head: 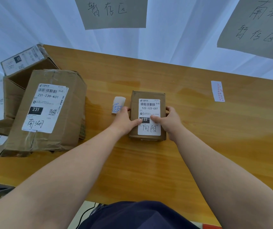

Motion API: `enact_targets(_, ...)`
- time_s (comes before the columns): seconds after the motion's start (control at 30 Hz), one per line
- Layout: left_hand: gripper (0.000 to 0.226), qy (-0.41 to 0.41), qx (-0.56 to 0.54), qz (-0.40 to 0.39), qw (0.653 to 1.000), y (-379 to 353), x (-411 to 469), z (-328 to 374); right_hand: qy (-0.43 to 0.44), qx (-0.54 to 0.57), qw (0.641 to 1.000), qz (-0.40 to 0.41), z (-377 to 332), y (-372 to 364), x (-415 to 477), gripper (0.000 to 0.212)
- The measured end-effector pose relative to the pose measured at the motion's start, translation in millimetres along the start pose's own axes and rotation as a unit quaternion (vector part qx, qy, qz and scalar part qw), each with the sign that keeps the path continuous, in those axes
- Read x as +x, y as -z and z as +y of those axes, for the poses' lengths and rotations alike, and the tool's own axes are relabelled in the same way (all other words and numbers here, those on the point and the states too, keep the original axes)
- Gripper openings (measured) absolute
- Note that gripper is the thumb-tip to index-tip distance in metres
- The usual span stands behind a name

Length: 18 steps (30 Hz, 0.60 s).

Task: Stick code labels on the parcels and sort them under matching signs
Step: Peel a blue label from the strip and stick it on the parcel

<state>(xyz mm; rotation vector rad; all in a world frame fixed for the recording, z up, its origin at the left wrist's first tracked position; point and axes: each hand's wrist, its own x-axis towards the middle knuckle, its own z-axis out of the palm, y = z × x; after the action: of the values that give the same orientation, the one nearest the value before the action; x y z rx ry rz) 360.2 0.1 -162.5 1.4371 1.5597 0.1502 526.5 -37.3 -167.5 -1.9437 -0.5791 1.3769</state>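
Observation:
A small brown parcel (149,96) with a white shipping label reading 122-122-C07 lies flat in the middle of the wooden table (198,138). My left hand (125,120) grips its left side and my right hand (168,121) grips its right side, both thumbs pressing on the label. A curled strip of blue code stickers (117,105) lies just left of the parcel, touching my left hand. A flat strip of red code stickers (218,91) lies far to the right.
Several larger parcels are piled at the left, the front one (49,113) labelled 231-239-K01. Two grey paper signs hang on the white curtain: one (112,12) above the centre, another (256,27) at upper right. A black cable (86,214) hangs below the table's near edge.

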Motion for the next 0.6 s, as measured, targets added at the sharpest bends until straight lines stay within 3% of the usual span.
enact_targets(0.3, 0.069, -0.003, -0.016, -0.013, 1.0, 3, -3, 5, -0.006, 0.05, 0.998, -0.047, 4, 11, 3, 0.065)
enact_targets(0.6, 0.06, -0.003, -0.019, -0.004, 1.0, 1, -11, 1, 0.017, 0.038, 0.998, -0.042, 13, -1, -5, 0.073)
